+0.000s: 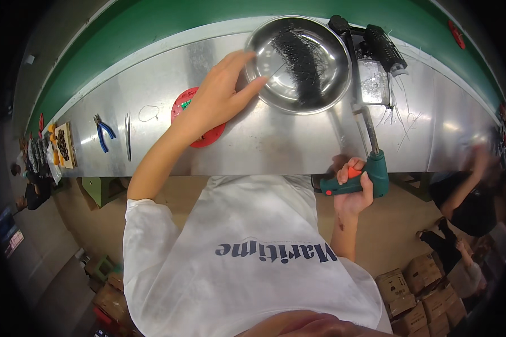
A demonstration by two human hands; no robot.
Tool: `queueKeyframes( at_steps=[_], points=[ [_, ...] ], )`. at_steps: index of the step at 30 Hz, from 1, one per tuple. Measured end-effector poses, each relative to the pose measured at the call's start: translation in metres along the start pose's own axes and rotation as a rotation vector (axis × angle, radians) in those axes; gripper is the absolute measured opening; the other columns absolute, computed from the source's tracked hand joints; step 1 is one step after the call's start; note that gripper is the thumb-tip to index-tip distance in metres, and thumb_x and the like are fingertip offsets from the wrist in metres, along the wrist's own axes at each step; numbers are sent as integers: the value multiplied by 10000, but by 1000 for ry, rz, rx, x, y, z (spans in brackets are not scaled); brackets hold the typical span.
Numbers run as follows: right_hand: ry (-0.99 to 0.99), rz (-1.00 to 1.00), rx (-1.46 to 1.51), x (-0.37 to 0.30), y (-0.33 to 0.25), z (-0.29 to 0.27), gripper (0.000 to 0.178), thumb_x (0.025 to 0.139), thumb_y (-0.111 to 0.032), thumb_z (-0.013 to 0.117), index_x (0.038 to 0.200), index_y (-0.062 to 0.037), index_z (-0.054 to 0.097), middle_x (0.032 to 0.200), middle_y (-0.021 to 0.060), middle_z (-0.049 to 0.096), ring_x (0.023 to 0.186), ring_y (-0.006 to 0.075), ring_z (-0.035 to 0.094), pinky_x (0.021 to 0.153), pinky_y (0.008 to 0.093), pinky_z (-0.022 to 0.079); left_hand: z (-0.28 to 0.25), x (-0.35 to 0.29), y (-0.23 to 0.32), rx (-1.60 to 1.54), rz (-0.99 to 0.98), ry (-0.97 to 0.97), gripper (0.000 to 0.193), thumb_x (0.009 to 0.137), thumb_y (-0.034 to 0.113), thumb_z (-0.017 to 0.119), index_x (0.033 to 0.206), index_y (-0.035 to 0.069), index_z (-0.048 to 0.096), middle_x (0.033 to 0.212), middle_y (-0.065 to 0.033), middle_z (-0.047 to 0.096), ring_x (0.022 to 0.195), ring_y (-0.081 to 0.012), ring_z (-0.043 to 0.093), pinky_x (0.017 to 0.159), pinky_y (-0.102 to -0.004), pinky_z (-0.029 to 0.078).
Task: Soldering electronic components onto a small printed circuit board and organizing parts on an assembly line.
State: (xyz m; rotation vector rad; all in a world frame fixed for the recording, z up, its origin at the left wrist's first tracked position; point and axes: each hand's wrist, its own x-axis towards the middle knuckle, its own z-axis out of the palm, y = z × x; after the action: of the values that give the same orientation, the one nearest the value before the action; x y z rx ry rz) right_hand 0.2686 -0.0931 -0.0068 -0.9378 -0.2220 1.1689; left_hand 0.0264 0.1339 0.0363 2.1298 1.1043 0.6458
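My right hand (354, 182) grips the dark green handle of a soldering gun (379, 171) with a red trigger; its metal barrel points away over the bench. My left hand (227, 84) reaches to the left rim of a shiny steel bowl (267, 95), thumb and forefinger apart, the thumb tip over the bowl. Inside lies a curved heap of short black wires (303, 64). A thin line runs from near the thumb toward the heap; I cannot tell whether it is a loose wire. Under my left wrist sits a red round dish (211, 136) with green pieces, partly hidden.
Right of the bowl stands a black holder (385, 48) beside a metal block (374, 84), with loose wires around it. Blue-handled pliers (104, 133), tweezers (129, 137) and a small box of dark parts (66, 146) lie left. Another person (469, 191) works at the far right.
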Motion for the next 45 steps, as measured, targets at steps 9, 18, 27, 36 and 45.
queueKeyframes(
  at_steps=[9,18,27,36,45],
  points=[
    [11,-6,-12,-1,1,5,247,833,-236,521,936,-14,489,989,127,521,646,165,500,586,285,392,25,44,11,330,387,58,615,757,356,723,1230,11,533,1300,-232,467,1181,-402,460,965,-465,399],
    [24,-8,29,-1,2,4,243,837,-238,517,940,-19,495,990,125,524,638,157,497,582,284,389,54,68,17,550,331,-210,470,698,211,674,1132,73,560,1167,-146,506,1030,-341,508,851,-448,474],
    [44,-4,-16,-1,0,8,243,844,-239,513,936,-15,496,989,126,525,634,157,501,595,284,396,36,57,7,53,396,-214,400,776,-3,609,1166,61,547,1206,-120,534,1110,-323,517,923,-396,457],
    [51,-7,-1,0,2,9,234,843,-230,510,931,-14,500,988,134,527,621,153,505,590,286,402,31,56,19,-53,438,-94,464,787,45,631,1239,67,529,1237,-139,543,1161,-329,507,973,-396,427],
    [64,-3,-28,1,0,9,263,835,-253,526,938,-13,499,989,132,527,628,162,516,594,289,406,34,55,2,237,412,-187,416,764,183,670,1149,54,579,1162,-132,571,1077,-331,538,914,-404,447]
  ],
)
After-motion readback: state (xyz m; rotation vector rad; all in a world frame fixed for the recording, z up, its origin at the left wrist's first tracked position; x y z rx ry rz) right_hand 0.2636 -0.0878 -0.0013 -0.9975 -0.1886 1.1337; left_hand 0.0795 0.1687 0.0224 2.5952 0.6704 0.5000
